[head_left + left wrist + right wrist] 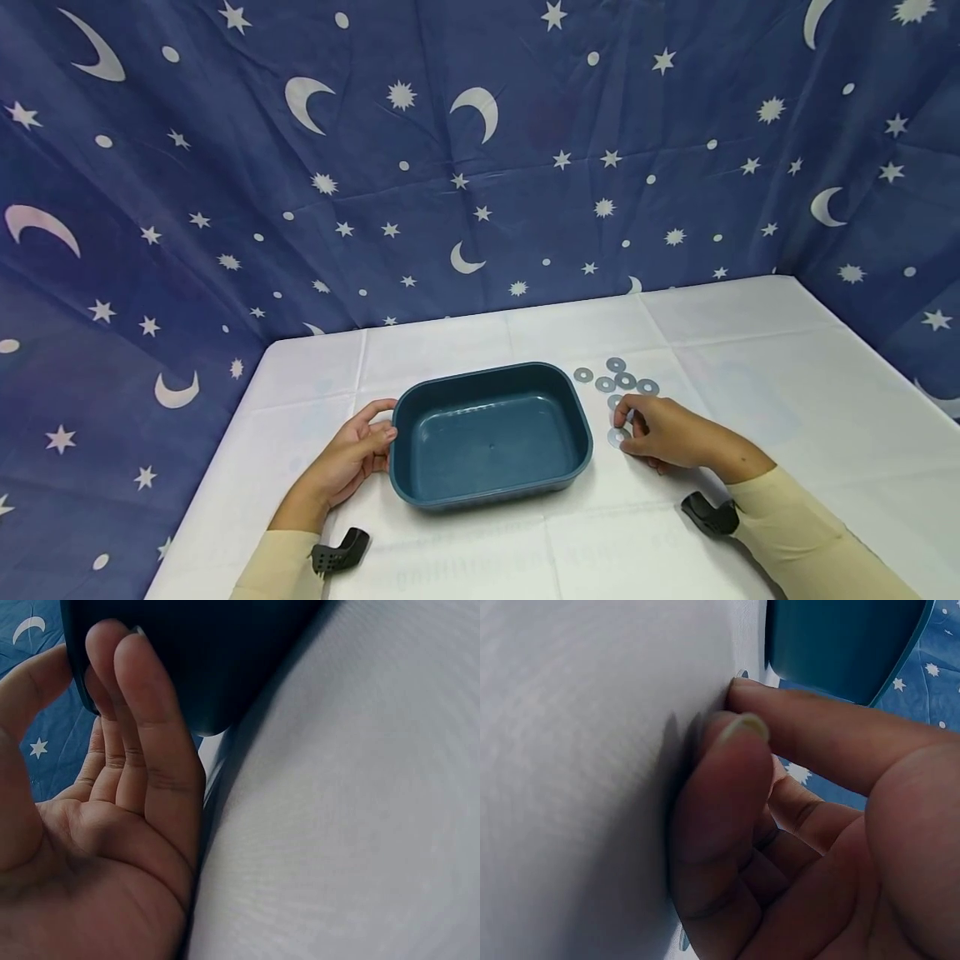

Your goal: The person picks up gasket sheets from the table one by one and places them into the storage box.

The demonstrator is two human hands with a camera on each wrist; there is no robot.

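Note:
A dark teal rectangular plastic basin (491,446) sits on the white tablecloth with nothing inside it. At its left end, my left hand (352,458) holds the rim, thumb on top and fingers against the outer wall; the left wrist view shows the fingertips touching the basin (217,660). To the right of the basin, my right hand (671,433) has its thumb and forefinger at the edges of a flat grey metal washer (617,438) lying on the cloth. Curled fingers hide most of that contact in the right wrist view. Another washer (614,402) lies partly behind the forefinger.
Several more loose washers (625,381) lie grouped beyond the right hand, beside the basin's far right corner. A white cloth (465,550) covers the table. Blue curtains (450,208) with moons and stars stand behind and at both sides.

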